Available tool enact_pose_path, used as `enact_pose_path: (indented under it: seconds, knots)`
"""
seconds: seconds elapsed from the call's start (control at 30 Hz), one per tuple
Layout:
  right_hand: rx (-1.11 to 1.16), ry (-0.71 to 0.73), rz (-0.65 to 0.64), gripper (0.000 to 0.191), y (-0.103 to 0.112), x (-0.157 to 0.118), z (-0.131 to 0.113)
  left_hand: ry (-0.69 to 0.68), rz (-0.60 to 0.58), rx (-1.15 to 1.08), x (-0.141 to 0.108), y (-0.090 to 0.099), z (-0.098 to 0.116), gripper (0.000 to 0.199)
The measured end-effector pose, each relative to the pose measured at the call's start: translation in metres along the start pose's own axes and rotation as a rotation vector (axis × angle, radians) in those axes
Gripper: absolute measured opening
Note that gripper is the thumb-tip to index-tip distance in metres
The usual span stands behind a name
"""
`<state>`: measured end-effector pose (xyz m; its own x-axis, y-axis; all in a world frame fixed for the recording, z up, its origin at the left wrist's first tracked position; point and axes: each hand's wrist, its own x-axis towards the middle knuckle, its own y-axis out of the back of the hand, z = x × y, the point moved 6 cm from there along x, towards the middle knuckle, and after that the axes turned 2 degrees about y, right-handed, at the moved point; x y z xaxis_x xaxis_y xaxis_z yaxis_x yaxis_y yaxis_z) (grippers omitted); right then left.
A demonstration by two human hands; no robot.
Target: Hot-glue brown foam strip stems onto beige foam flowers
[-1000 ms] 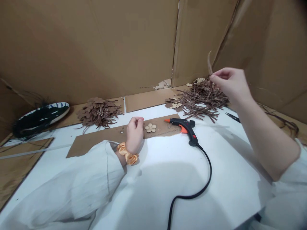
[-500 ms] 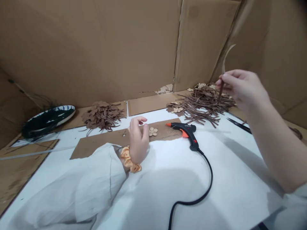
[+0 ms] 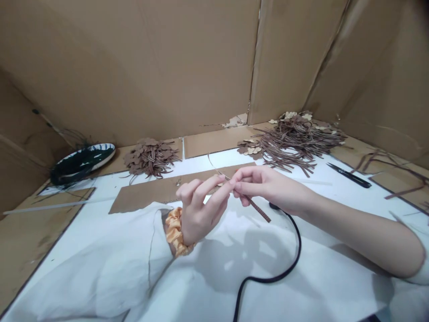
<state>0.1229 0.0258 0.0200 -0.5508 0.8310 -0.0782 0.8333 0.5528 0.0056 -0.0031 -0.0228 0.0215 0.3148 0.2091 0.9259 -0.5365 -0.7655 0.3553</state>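
A narrow brown strip point(image 3: 258, 209), which looks like leather, slants between my two hands above the middle of the table. My right hand point(image 3: 259, 183) pinches it near its middle, and the brown lower end sticks out below. The fingertips of my left hand point(image 3: 203, 203) close on the strip beside the right fingers; its thin pale end curls up beyond them. Behind the hands lies a flat cardboard piece point(image 3: 140, 195). The hands cover most of the glue gun point(image 3: 274, 206) and the cream flower shape on the cardboard.
A heap of brown strips point(image 3: 291, 143) with flower shapes lies at the back right, a smaller pile point(image 3: 150, 156) at back left. A plate point(image 3: 109, 154) holds dark threads. Black snips point(image 3: 348, 175) lie at right. The black cord point(image 3: 296, 250) runs toward me. Cardboard walls point(image 3: 201, 62) surround the table.
My right hand has come down and left from the back right with the strip, meeting my left hand. My left fingers have closed on the strip. The view has shifted slightly.
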Motion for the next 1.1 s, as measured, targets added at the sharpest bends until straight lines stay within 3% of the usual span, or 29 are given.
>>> enact_pose_path:
  seconds: [0.17,0.27,0.5,0.67,0.83,1.1]
  knots:
    - [-0.036,-0.043,-0.012,0.007,-0.004,-0.002,0.002,0.058,0.004,-0.052,0.004,-0.001,-0.006,0.016]
    - [-0.076,-0.105,0.019,0.004,-0.001,-0.002,0.003,0.181,-0.064,-0.136,0.009,-0.002,-0.011,0.008]
    - [-0.13,-0.058,0.11,0.007,0.007,0.001,0.007,0.793,-0.381,-0.516,0.001,-0.021,-0.03,0.007]
    - [-0.091,-0.029,0.113,0.014,0.008,0.003,0.014,1.113,-0.49,-0.765,-0.012,-0.032,-0.029,0.015]
    - [-0.066,0.008,0.122,0.021,0.009,0.006,0.015,1.196,-0.577,-0.933,-0.016,-0.036,-0.022,0.019]
    - [-0.083,0.029,0.172,0.026,0.005,0.003,0.015,1.209,-0.566,-1.015,-0.014,-0.039,-0.022,0.025]
